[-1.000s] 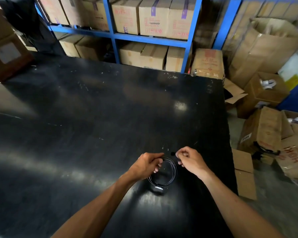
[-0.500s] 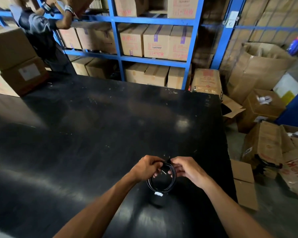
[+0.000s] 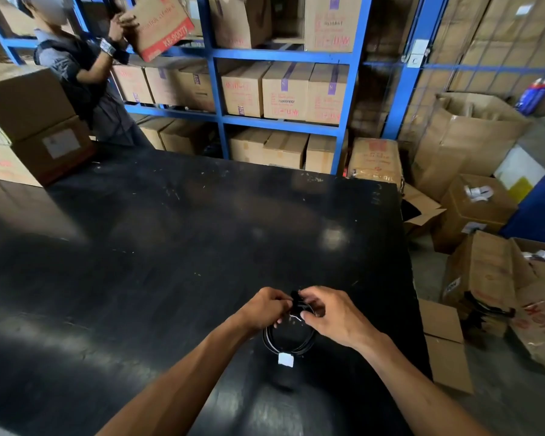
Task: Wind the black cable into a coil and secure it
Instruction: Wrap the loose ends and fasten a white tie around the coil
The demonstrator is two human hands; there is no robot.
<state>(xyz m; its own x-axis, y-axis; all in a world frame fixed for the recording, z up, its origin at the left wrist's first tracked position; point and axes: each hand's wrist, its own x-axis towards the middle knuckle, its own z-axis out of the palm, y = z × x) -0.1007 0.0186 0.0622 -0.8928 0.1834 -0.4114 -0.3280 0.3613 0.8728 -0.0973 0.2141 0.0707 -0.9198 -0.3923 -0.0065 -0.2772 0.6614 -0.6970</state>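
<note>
Both forearms extend forward over the black table (image 3: pixel 170 247) and converge near its right edge, where the left hand (image 3: pixel 265 306) and right hand (image 3: pixel 334 316) meet at the top of the black cable (image 3: pixel 288 341). The cable is wound into a small coil that hangs below the hands, above the tabletop, with a white tag (image 3: pixel 286 360) at its lowest point. Left-hand fingers are curled closed on the coil's upper left; the right hand pinches the top between thumb and fingertips, knuckles upward.

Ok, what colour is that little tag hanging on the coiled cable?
White; the tag hangs at the near side of the black cable coil, clearest in the head view.
</note>
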